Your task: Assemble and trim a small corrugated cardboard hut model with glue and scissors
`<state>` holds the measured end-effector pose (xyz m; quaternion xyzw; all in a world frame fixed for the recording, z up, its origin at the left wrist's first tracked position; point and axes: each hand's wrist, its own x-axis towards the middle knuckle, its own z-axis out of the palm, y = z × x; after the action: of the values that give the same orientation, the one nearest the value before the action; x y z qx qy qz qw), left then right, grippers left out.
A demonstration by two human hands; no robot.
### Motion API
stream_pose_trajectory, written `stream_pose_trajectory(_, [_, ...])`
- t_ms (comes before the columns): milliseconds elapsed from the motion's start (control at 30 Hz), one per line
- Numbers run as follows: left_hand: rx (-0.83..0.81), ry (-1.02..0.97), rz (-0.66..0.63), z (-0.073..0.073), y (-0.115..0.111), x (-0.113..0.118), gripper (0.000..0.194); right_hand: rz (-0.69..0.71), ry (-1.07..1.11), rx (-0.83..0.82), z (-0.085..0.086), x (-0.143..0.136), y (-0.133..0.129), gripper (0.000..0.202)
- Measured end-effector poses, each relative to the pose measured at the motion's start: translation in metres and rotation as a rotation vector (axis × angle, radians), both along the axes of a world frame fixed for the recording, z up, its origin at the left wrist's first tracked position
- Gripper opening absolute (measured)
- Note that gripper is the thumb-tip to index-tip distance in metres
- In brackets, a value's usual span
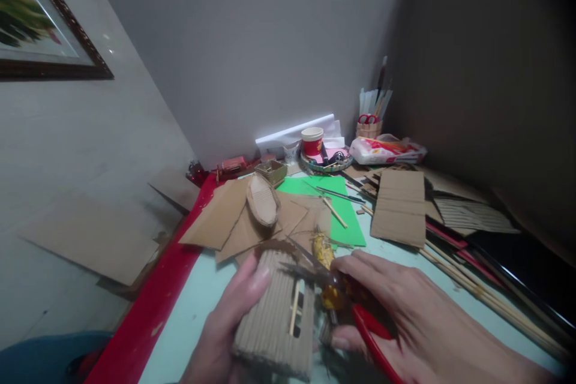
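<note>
A corrugated cardboard piece (274, 318) with a small slot on its right side is gripped by my left hand (234, 312), thumb on its top face. A light wooden strip (294, 306) stands across the dark slot. My right hand (387, 306) is closed round red-handled scissors (330, 279), whose blades are spread over the upper part of the cardboard. Just behind the scissors, a yellow patterned object (323, 249) is partly hidden. The fingertips of my left hand beneath the cardboard are out of sight.
Behind lie flat cardboard sheets (220, 210), a boat-shaped cardboard piece (262, 199) and green paper (342, 216). Cardboard (398, 207), wooden sticks (486, 297) and a black glossy object (526, 270) are at right. A red cup (312, 143) and brush holder (369, 129) stand farther back.
</note>
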<state>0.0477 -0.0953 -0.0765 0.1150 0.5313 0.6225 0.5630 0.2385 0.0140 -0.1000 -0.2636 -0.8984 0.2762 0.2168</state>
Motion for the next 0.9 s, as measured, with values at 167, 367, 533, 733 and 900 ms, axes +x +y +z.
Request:
stream_pose_trajectory(167, [0.148, -0.045, -0.155, -0.011, 0.004, 0.003, 0.04, -0.009, -0.052, -0.05, 0.0, -0.001, -0.001, 0.03])
stream_pose_trajectory(367, [0.134, -0.026, -0.153, -0.012, 0.004, 0.01, 0.046, 0.026, -0.04, -0.129, 0.0, -0.002, -0.001, 0.03])
stream_pose_trajectory(533, [-0.021, 0.131, -0.106, -0.007, -0.002, 0.007, 0.066, 0.065, -0.027, -0.221, 0.005, 0.001, -0.002, 0.028])
stream_pose_trajectory(733, [-0.009, 0.172, -0.141, -0.005, -0.002, 0.004, 0.071, 0.031, -0.104, -0.273, 0.005, 0.002, -0.005, 0.033])
stream_pose_trajectory(900, [0.016, 0.185, -0.152, -0.006, -0.001, 0.002, 0.063, 0.036, -0.109, -0.315, 0.002, 0.002, -0.005, 0.029])
